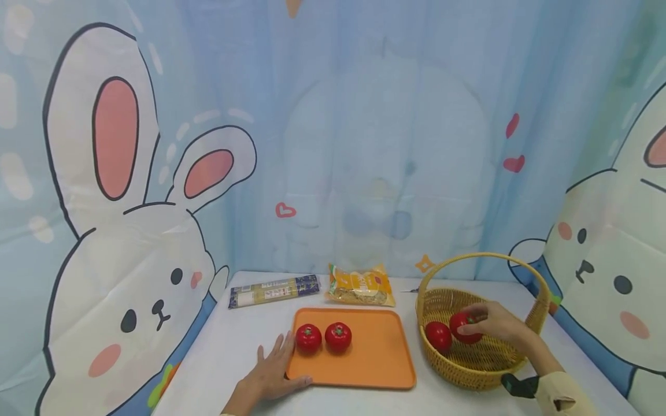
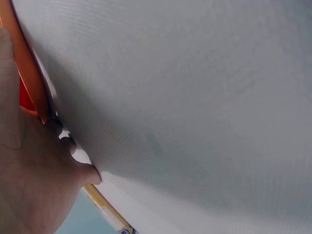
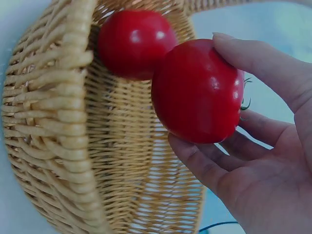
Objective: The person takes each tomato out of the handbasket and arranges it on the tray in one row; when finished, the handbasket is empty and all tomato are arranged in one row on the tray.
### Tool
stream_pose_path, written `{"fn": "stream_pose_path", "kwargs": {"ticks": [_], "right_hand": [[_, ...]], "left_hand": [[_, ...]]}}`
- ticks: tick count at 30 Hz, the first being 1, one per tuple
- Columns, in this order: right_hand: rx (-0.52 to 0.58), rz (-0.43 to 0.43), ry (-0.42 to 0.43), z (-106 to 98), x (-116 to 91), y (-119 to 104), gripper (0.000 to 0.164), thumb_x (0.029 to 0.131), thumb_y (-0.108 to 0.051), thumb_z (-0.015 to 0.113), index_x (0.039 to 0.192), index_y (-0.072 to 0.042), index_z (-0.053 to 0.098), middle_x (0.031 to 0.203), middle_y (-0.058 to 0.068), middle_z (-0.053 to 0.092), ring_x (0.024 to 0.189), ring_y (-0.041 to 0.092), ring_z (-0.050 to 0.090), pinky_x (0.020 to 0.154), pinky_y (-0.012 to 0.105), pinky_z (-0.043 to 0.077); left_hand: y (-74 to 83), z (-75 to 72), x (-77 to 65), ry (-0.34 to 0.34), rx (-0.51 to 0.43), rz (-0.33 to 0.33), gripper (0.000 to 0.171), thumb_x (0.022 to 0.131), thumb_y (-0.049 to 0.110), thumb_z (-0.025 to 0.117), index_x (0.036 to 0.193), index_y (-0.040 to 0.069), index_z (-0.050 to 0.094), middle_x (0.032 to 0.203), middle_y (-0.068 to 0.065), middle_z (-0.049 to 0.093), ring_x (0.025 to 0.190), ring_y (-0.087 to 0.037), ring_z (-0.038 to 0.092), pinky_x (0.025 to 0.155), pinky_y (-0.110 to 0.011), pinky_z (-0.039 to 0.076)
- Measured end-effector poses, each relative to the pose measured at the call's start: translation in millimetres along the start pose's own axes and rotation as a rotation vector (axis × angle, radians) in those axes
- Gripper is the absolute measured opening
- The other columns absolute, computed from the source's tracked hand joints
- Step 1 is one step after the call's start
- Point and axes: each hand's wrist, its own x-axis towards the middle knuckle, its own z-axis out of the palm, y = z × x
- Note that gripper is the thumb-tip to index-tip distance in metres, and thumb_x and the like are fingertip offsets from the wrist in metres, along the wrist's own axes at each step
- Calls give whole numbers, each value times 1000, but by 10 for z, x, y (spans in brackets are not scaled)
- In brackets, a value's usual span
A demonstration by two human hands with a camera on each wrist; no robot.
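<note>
At round woven basket (image 1: pixel 470 374) | right hand (image 1: pixel 494 321) pinches glossy tomato (image 3: pixel 195 95) | left hand (image 1: pixel 272 371), fingers spread, touches smooth rectangular tray (image 1: pixel 376 348)

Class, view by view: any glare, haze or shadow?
Head: the curtain looks pale and hazy in the middle; right wrist: white glints on the held tomato and the tomato behind it; left wrist: dim, with a soft shadow across the tabletop beside the left hand.

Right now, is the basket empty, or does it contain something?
Not empty: one tomato rests inside the basket; the right hand grips another tomato.
</note>
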Motion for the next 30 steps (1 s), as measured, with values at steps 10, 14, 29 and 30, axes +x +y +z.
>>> {"fn": "stream_pose_path", "kwargs": {"ticks": [10,14,29,30], "right_hand": [[-18,-128,-30,-88,-272,-330,64,88,-31,92,134,7,68,124,16,73,113,37,70,93,53,63],[-50,-175,-39,-86,-372,-486,57,87,-25,93,130,4,72,119,12,75,106,29,70,91,49,64],[-30,-347,-28,176,-596,-859,55,83,-24,95,127,1,75,117,10,78,107,30,72,84,36,65],[-22,-361,-24,210,-602,-880,55,83,-25,95,127,1,75,117,11,78,109,32,72,85,38,66]], "left_hand": [[-1,22,14,3,-2,7,114,93,75,67,169,0,26,177,-21,24,163,-48,17,121,-83,2],[-12,15,14,-9,-19,-12,117,92,79,65,170,1,24,178,-21,22,164,-48,15,123,-81,-1],[-20,21,20,2,2,-10,114,94,75,66,171,3,24,178,-19,22,165,-45,15,122,-83,0],[-16,17,17,3,-1,-9,113,94,74,67,171,3,24,178,-18,23,165,-45,16,121,-83,1]]}}
